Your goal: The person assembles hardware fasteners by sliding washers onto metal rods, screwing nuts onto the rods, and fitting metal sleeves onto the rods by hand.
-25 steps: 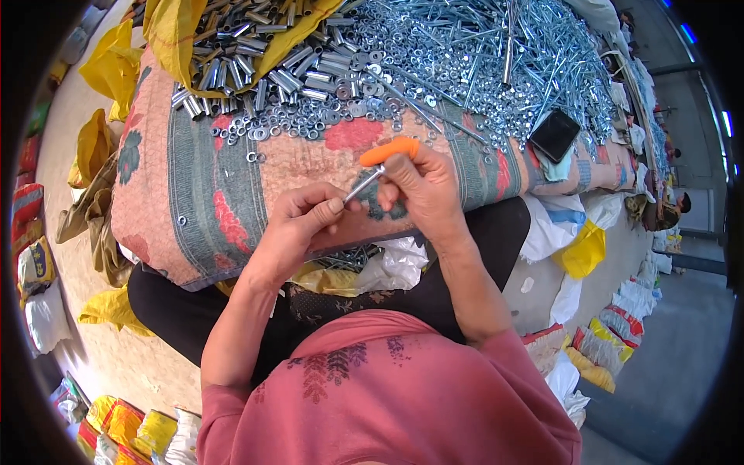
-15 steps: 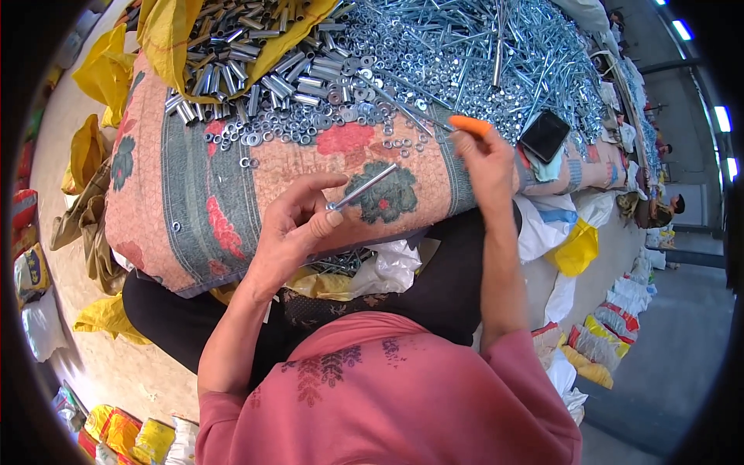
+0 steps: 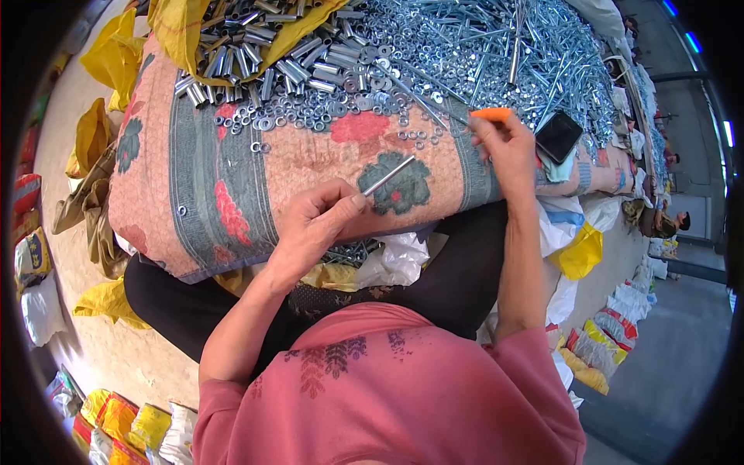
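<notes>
My left hand (image 3: pixel 322 217) pinches a slim silver metal rod (image 3: pixel 390 175) between thumb and curled fingers. The rod slants up and to the right over the flowered cloth, its lower end hidden in my grip. On the right, my right hand (image 3: pixel 508 151) is closed on a thin-shafted tool with an orange handle (image 3: pixel 490 114), which looks like a screwdriver. Its shaft points up and left toward loose washers (image 3: pixel 310 116) and other hardware. Short metal tubes (image 3: pixel 294 71) lie heaped beyond my left hand. A dense pile of long bolts (image 3: pixel 570 81) spreads at the far right.
The patterned cloth (image 3: pixel 310 167) covers the padded work surface before my lap. A black phone (image 3: pixel 559 136) lies beside my right hand. A yellow sack (image 3: pixel 174 39) borders the tubes. Filled bags (image 3: pixel 608 333) line the floor at right; a person (image 3: pixel 670 221) sits farther off.
My left fingers have curled tighter round the rod, covering the small ring-like piece that showed at its lower end. Both hands appear slightly farther right, as does the whole scene.
</notes>
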`<state>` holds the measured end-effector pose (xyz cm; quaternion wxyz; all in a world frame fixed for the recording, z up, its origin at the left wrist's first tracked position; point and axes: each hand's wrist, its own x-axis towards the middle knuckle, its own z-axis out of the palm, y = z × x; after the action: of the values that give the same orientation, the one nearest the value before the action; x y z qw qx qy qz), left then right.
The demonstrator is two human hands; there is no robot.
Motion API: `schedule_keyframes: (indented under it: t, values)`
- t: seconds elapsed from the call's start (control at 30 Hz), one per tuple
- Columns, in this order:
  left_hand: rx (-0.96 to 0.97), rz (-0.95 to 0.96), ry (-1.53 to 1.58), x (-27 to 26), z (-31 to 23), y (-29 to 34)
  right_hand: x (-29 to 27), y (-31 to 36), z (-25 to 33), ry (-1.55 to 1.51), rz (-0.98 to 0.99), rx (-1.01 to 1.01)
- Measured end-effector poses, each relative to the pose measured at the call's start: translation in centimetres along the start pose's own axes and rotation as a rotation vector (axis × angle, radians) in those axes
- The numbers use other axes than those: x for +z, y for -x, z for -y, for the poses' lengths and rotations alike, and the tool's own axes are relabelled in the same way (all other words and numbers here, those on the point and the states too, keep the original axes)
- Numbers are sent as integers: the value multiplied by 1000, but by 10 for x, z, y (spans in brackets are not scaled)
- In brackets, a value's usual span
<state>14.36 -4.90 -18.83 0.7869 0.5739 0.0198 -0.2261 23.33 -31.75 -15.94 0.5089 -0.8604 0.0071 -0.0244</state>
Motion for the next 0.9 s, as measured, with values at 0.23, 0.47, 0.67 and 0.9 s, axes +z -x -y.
schedule_keyframes:
  t: [0.23,0.47,0.67,0.9]
  values:
    - [-5,43,-18,3,8,0,58,51,27,-659,283,-8]
    - [-247,210,289,-4,6,0,72,62,28,-627,140,-196]
    - [-140,197,90,-7,1,-1,83,68,28,-749,421,156]
    - [29,97,145,-3,-7,9,68,67,43,-746,350,38]
